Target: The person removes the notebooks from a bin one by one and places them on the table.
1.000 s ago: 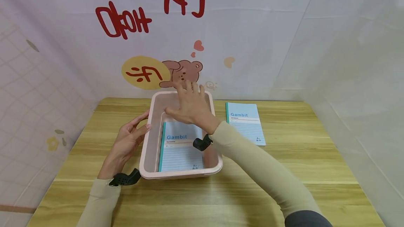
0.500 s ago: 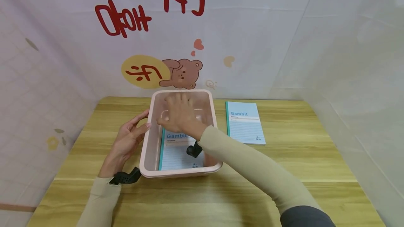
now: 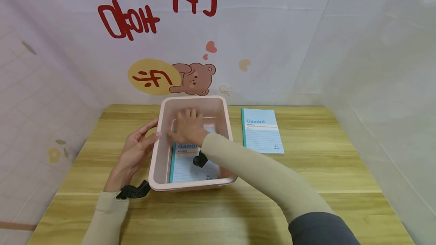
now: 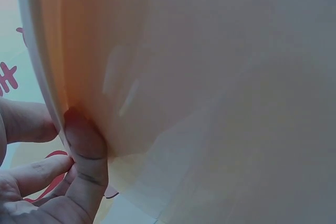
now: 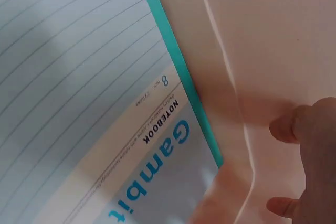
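A pink plastic basin stands on the wooden table, with a light-blue Gambit notebook lying flat in it. My left hand holds the basin's left side, thumb and fingers at the rim; in the left wrist view the thumb presses against the wall. My right hand is down inside the basin, fingers spread, over the far end of the notebook and covering part of it. In the right wrist view, two fingertips show beside the basin's pink inner wall, and the notebook's green spine runs along that wall.
A second Gambit notebook lies on the table to the right of the basin. Behind the table hangs a white printed cloth, with more cloth at both sides.
My right hand has come down from above the basin's far rim into the basin, shifting slightly left. The left hand keeps its place at the rim.
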The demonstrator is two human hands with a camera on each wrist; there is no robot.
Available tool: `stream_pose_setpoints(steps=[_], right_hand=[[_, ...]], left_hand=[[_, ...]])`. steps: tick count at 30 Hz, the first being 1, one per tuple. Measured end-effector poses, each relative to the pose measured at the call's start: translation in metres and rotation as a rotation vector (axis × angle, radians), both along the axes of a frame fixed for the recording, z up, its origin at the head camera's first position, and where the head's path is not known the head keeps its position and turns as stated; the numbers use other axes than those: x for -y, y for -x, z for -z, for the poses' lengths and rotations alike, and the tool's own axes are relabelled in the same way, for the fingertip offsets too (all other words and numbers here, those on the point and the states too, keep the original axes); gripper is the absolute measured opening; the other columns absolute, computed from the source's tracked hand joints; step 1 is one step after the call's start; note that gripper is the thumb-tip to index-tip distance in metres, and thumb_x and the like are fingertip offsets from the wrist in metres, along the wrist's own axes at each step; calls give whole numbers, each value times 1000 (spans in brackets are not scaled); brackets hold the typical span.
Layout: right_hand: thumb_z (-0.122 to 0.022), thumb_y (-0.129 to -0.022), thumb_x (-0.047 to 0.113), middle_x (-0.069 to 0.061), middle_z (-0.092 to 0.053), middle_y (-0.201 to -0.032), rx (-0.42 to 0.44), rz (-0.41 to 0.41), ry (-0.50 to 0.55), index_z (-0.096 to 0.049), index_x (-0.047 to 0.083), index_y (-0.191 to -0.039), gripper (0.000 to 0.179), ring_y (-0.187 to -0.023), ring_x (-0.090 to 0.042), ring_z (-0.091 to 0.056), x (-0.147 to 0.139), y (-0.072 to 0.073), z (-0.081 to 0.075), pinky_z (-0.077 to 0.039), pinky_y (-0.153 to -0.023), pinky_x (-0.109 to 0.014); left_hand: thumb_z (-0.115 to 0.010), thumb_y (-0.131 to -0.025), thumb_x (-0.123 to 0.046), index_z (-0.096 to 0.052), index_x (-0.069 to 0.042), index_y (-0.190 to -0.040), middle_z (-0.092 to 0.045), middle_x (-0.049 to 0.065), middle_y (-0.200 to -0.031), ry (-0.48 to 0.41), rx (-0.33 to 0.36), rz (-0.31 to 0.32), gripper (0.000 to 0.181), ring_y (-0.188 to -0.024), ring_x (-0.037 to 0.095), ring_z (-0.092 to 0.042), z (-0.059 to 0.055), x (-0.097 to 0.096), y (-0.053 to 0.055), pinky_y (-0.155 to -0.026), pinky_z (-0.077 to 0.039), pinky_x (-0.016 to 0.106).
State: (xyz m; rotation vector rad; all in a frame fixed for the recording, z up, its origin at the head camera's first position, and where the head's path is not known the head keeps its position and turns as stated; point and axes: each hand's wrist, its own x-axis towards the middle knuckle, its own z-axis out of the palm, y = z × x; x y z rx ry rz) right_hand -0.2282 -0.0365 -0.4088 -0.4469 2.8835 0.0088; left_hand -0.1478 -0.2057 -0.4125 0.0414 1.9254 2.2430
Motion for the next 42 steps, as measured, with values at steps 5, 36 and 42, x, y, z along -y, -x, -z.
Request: stream_pose_setpoints(steps=[5, 36, 42], right_hand=[[-44, -94, 74, -10, -29, -163, 68, -5, 27, -24, 25, -162, 85, -150, -30, -26, 0, 1, 7, -26, -125, -56], [-53, -91, 74, -8, -24, -166, 237, -43, -11, -22, 25, -160, 90, -149, -27, -27, -5, 1, 18, -37, -120, -47], [-51, -86, 82, -7, -30, -161, 157, -39, -96, -12, 23, -162, 105, -147, -26, -33, -1, 3, 20, -48, -111, -47]], left_hand=[[-63, -103, -14, -30, -6, -161, -38, -4, -150, 4, 0, 8, 67, -107, 2, -67, 1, 1, 0, -88, -60, 20], [-62, -103, -11, -30, -3, -161, -41, -4, -145, -7, -31, 12, 67, -104, 3, -68, 0, -1, 1, -87, -60, 20], [-62, -103, -12, -30, -4, -161, -40, -2, -146, 5, -31, 16, 67, -106, 4, -67, 0, -1, 1, -88, -60, 20]])
